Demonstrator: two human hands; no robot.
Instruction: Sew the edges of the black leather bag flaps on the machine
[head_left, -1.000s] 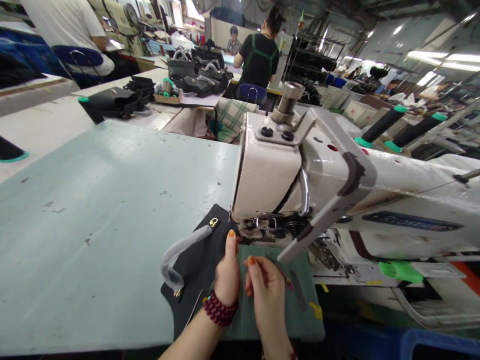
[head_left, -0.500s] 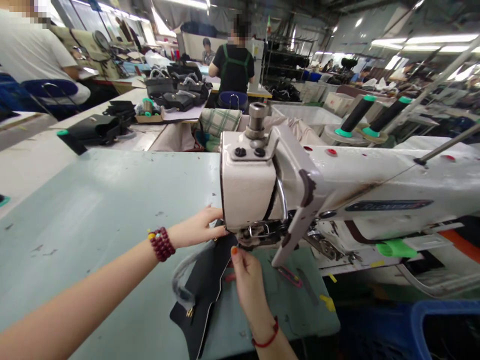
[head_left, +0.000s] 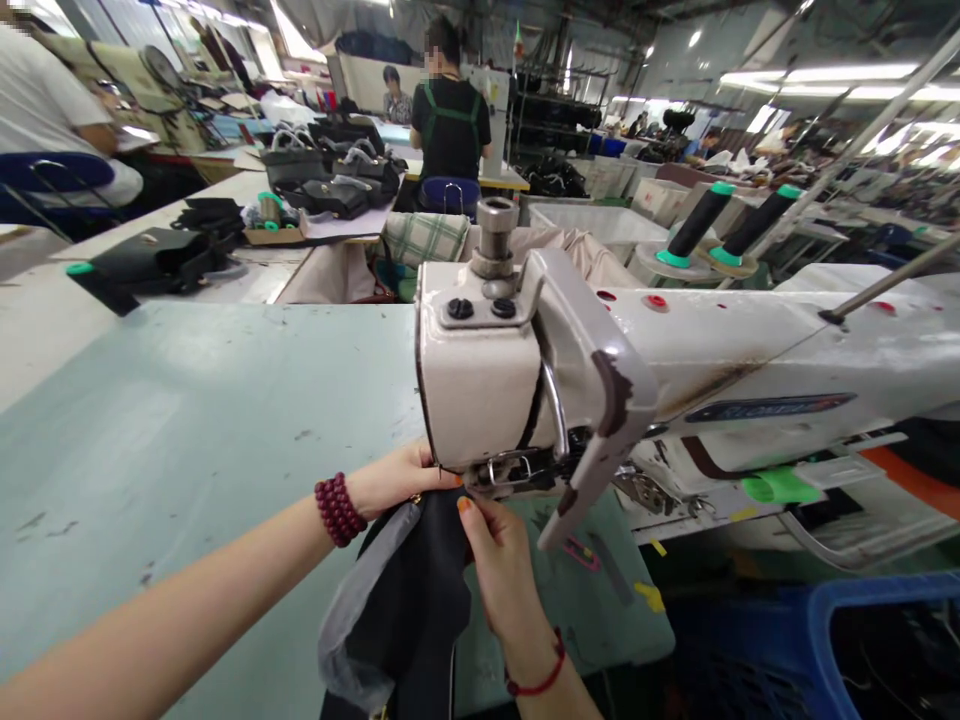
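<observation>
Reaching in from the left with the left hand (head_left: 401, 482), low and palm down, with dark red beads (head_left: 341, 508) round the wrist. Touching the top of the black piece (head_left: 431, 560) with the thumb; too hidden to tell the grip, perhaps a pinch. On the green worktop (head_left: 225, 440), right under the front of the white sewing machine (head_left: 480, 385). Pinching the black piece's right edge with the right hand (head_left: 501, 560), tipped up from below, thumb on top, fingers curled.

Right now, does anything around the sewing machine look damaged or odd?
The grey guard has chipped paint showing brown patches; a brownish stain streaks the sewing machine. Dark flecks mar the green tabletop.
</observation>
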